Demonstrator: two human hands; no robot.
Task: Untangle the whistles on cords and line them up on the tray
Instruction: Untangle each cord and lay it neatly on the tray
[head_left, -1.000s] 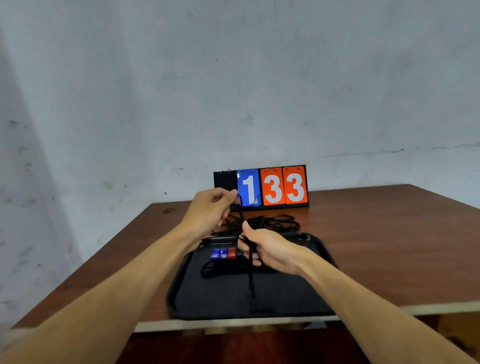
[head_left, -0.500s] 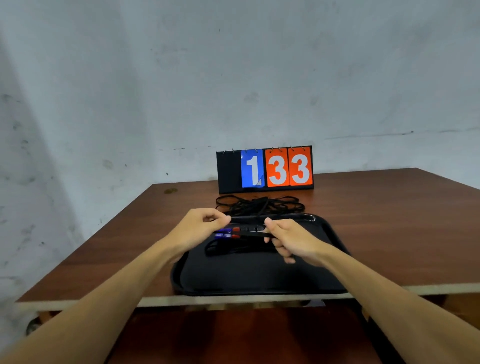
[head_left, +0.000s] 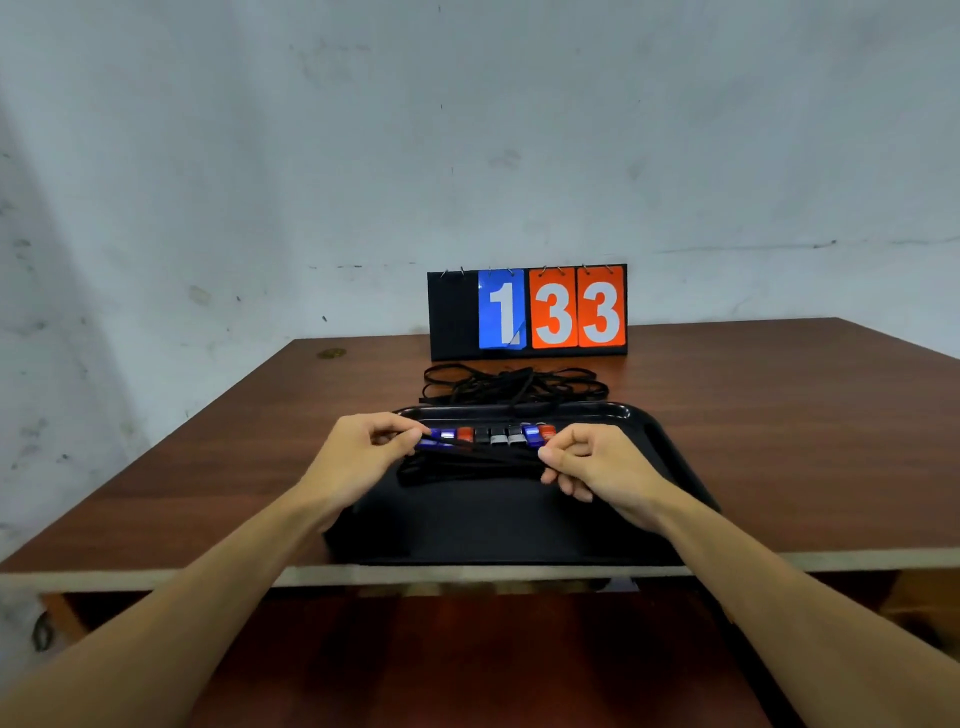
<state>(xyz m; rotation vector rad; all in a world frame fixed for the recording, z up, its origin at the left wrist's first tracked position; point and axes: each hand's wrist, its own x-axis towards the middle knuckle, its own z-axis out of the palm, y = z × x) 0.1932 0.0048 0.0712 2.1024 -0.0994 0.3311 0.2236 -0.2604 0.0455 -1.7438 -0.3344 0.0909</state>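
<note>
Both hands (head_left: 363, 457) (head_left: 597, 467) pinch black cords (head_left: 467, 462) beside roughly 8 whistles (head_left: 493, 435) on 1 tray (head_left: 670, 457).

- A brown wooden tabletop (head_left: 779, 441) with a pale front edge fills the middle of the view.
- A black flip scoreboard (head_left: 527, 312) stands upright at the far side of the tabletop, close to the wall. It shows a white 1 on a blue card, then two white 3s on orange cards; its left part is plain black.
- A small yellowish stain (head_left: 331, 354) lies on the tabletop, near the far left corner.
- A pale grey wall (head_left: 467, 130) with dark marks and scratches rises behind.
- A reddish floor (head_left: 467, 665) shows under the tabletop.
</note>
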